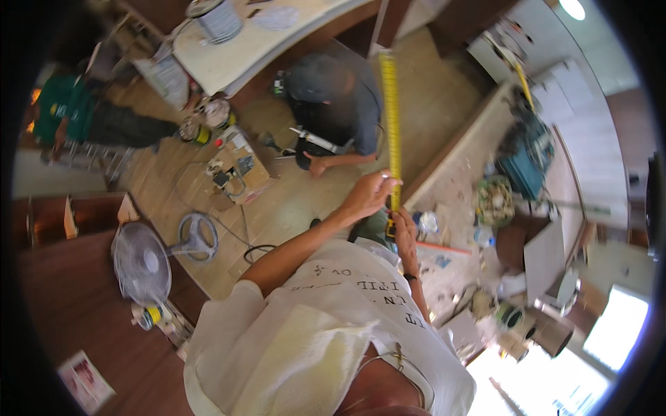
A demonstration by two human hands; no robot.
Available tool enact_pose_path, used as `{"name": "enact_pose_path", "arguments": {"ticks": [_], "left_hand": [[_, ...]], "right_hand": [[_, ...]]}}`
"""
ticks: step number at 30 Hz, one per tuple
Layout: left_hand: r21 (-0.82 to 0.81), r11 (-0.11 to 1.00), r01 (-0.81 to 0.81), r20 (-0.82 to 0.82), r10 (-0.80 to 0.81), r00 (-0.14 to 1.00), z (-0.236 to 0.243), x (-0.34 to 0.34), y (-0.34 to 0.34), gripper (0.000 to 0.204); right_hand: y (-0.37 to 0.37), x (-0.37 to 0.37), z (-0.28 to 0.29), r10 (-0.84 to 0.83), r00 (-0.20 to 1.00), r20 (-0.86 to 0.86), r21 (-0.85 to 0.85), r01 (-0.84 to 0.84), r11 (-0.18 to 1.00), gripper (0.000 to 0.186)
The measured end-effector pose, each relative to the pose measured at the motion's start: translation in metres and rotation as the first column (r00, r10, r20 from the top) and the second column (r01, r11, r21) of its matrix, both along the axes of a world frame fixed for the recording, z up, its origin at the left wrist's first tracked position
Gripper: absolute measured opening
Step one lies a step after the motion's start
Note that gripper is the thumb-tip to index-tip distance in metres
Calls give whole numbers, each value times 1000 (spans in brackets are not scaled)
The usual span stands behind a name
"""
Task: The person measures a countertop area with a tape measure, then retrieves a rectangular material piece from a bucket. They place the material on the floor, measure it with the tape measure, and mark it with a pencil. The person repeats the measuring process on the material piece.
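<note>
A yellow tape measure blade runs out straight toward the far side, its tip by a dark wooden panel edge. My left hand pinches the blade a short way in front of the case. The small black-and-yellow tape measure case sits in my right hand, whose fingers wrap round it close to my body. To the left of the blade, a person in a dark cap and shirt crouches with a caulking gun near their hand.
A grey fan and an open cardboard box stand on the left floor. A white-topped counter curves across the back. Right, a cluttered worktop bears a teal tool case and several cans. Another person in green stands far left.
</note>
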State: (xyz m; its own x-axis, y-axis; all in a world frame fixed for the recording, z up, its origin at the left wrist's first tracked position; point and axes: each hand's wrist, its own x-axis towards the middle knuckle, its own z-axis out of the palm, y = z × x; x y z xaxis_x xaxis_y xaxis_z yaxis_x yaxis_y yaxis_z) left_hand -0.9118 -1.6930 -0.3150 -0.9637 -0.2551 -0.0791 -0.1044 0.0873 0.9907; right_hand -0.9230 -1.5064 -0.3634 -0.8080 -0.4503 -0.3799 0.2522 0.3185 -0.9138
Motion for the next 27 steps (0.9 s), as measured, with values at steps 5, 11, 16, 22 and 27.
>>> {"name": "enact_pose_path", "arguments": {"ticks": [5,11,16,22,27], "left_hand": [[-5,988,-156,-110,154,982,11,-124,-9,24],[338,830,-443,-268,537,800,62,-296,-47,20],[569,588,-575,-295,798,525,105,-350,-114,15],[730,371,-574,-274,928,252,105,-374,-197,13],[705,358,-612,-300,933,200,89,-394,-250,14]], "right_hand": [[0,-124,0,113,994,8,-112,-112,987,29],[67,-314,-4,330,861,-388,278,-233,932,31],[133,-447,6,491,694,-526,450,-262,854,28],[168,-587,8,624,376,-685,603,-186,775,25],[173,-693,12,654,373,-658,692,-42,720,26]]}}
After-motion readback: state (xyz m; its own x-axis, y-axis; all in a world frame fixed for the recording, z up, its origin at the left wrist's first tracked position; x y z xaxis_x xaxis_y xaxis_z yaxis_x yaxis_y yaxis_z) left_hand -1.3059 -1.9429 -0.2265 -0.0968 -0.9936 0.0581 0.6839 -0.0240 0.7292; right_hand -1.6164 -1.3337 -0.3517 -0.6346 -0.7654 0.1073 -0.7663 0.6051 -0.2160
